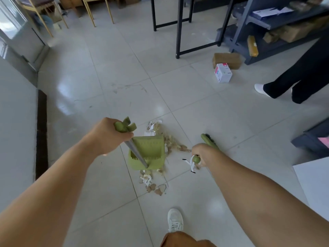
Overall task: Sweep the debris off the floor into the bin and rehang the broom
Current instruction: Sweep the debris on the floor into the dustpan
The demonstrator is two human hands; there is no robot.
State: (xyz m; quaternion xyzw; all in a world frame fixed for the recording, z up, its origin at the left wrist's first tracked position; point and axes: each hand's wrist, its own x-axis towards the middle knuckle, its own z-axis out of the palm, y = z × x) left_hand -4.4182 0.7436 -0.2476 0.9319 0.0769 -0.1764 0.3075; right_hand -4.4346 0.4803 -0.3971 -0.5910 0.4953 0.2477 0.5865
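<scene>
While left hand (110, 138) grips dustpan (147, 154) handle, right hand (201, 154) fingers clench broom (208, 140) handle; debris (170, 141) around pan

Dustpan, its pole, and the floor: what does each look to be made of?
Dustpan: likely moulded plastic, matte light green, with a comb of teeth along its rim. Pole, gripped by the left hand: probably metal, smooth grey with a dull sheen. Floor: pale glazed tile, judging by the grout lines and glossy light reflections.
</scene>
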